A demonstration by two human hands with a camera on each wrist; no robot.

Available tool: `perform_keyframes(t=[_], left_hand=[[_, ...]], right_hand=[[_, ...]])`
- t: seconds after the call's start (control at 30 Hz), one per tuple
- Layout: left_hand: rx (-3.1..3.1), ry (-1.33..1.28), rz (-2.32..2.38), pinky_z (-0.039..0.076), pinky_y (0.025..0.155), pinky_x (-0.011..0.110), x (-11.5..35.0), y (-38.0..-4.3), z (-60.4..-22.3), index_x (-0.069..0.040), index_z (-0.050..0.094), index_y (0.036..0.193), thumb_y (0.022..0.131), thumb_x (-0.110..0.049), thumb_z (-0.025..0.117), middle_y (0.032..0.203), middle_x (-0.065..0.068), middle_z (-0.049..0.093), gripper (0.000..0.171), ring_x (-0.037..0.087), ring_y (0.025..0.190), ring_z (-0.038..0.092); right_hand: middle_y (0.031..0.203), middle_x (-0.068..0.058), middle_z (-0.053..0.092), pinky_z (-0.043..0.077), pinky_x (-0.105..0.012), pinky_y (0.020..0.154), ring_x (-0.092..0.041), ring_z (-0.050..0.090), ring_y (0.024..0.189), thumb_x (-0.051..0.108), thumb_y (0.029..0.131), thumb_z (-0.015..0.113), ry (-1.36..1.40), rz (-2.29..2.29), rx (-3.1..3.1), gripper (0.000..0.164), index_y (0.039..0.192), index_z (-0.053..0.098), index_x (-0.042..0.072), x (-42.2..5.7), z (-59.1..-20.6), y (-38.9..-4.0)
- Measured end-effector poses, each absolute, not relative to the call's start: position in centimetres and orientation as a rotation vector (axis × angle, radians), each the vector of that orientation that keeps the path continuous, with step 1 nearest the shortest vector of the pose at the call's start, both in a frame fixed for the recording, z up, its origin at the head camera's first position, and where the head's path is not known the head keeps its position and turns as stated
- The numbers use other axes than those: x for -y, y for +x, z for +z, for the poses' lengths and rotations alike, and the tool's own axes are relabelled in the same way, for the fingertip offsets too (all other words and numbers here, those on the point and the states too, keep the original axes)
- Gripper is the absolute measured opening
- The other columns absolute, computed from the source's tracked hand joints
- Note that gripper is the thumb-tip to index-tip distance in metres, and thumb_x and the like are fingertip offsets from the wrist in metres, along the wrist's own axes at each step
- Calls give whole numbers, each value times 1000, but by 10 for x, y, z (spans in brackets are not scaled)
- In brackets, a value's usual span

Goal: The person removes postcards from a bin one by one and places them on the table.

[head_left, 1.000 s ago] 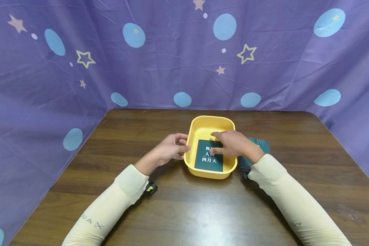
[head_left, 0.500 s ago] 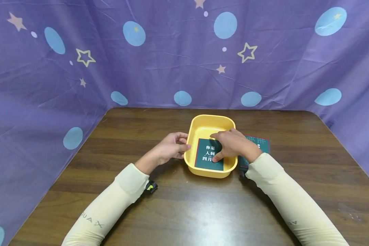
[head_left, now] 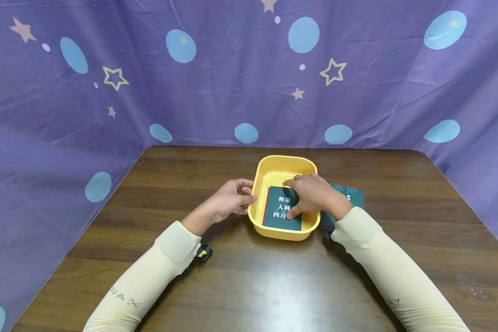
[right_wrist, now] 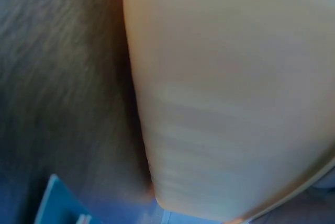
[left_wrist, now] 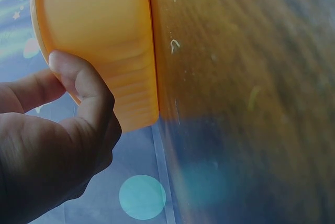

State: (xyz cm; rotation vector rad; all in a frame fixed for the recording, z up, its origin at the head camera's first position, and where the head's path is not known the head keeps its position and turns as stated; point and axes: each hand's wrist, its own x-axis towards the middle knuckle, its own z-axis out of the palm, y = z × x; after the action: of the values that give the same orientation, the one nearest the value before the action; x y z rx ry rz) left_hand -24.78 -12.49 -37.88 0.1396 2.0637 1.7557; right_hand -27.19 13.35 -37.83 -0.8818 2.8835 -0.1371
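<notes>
A yellow plastic bin stands on the table, a dark green book with white Chinese characters lying flat inside. At the bin's left rim, my left hand pinches the edge; the left wrist view shows thumb and finger on the bin wall. My right hand reaches over the right rim with fingers spread. Its thumb rests on the book's cover, the index fingertip near the far edge; its other fingertips are hidden. Outside the bin, beneath the right forearm, lie more green books, partly covered.
A brown wooden table carries everything. A purple patterned curtain hangs behind and at the sides. In the right wrist view the bin's outer wall fills most of the picture, with a green book's corner at lower left.
My right thumb has moved down the book's cover, away from the fingers. The book has turned very slightly. My left hand stays on the rim.
</notes>
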Motion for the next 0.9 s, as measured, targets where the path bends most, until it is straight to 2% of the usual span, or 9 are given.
perform_keyframes(t=[0.33,0.6,0.73,0.9], left_hand=[[-2066,140,1768,58,63,24,122,-249,-380,5,45,144,96,5,64,110,10,48,51,19,81,60],[-2074,140,1759,57,63,24,122,-249,-379,5,45,144,97,4,64,111,10,49,51,19,82,60],[-2083,148,1756,57,63,24,123,-249,-379,6,44,145,97,4,64,110,10,50,52,19,82,60],[-2089,154,1752,58,65,26,123,-249,-380,6,44,146,97,4,63,112,11,50,53,21,83,61]], right_hand=[[133,-13,57,46,-51,105,-33,54,119,62,70,87,-903,-193,-2885,102,149,52,8,-136,-376,-273],[125,-12,53,49,-43,93,-28,50,108,60,69,89,-989,-302,-2913,102,147,53,7,-139,-376,-273],[121,-11,52,51,-41,90,-26,52,102,52,71,91,-996,-438,-2895,94,144,53,6,-140,-376,-274],[119,-12,51,52,-43,93,-26,56,102,33,79,90,-1017,-645,-2880,73,136,56,3,-144,-372,-274]])
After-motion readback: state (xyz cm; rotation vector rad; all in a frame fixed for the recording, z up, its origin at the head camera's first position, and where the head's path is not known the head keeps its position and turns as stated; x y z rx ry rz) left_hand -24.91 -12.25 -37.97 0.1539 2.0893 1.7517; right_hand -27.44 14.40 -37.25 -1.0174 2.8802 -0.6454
